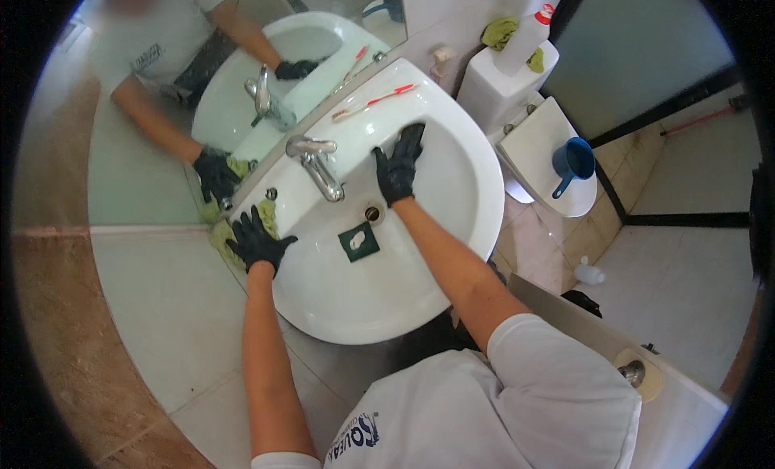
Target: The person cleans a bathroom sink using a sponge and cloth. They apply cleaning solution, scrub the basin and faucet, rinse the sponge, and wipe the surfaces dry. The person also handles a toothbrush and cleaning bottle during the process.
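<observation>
My left hand (259,240), in a black glove, is spread flat on the left rim of a white ceramic washbasin (387,314). Part of a green cloth (225,242) lies under and beside it. My right hand (398,166), gloved too, rests with its fingers extended against the inner back wall of the bowl, and no object shows in it. Between the hands stands a chrome faucet (318,169). Near the drain hole (372,213) lies a dark green scouring pad (348,242) with a white blob on it. A red and white toothbrush (375,103) lies on the back ledge.
A mirror (151,190) borders the basin's back edge. To the right, a toilet tank (484,90) bears a white bottle (525,42) and green cloths (499,33). On the toilet lid (533,142) sits a blue dipper (573,160). A door (684,387) stands at lower right.
</observation>
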Motion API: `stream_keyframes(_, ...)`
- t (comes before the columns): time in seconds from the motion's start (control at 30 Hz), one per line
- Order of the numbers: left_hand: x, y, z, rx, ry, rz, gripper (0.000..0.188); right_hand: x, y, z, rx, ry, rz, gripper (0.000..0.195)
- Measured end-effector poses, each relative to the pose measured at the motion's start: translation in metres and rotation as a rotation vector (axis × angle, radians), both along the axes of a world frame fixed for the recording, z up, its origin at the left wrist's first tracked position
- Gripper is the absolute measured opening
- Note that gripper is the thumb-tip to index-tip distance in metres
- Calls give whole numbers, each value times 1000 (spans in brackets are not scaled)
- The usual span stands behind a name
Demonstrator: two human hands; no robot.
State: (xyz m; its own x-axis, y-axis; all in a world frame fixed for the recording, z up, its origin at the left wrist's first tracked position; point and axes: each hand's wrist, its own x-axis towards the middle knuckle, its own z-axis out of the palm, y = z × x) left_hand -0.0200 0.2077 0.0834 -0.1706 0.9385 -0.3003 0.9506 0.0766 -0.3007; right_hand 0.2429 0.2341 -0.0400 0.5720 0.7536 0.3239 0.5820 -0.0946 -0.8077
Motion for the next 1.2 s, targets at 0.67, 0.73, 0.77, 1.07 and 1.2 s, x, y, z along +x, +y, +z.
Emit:
stream_keyframes(0.67, 12, -24, 9, 215, -23, 123, 98, -32, -154, 41, -1197, -504, 1221, 54)
stream_keyframes(0.73, 23, -48, -22, 484, -180, 104, 89, -19, -152, 105, -1263, -516, 1583, 60)
stream_keyframes(0.77, 38, -53, -35, 626, -272, 68, 84, 21, -150, 66, -1066, -515, 1638, 58)
stream_keyframes(1.07, 94, -71, -106, 93, -431, 208, 68, 12, -173, 91, -935, -293, 1621, 66)
stream_keyframes(1.2, 98, -69, -105, -152, -527, 309, 61, 73, -153, 142, -927, -806, 1640, 58)
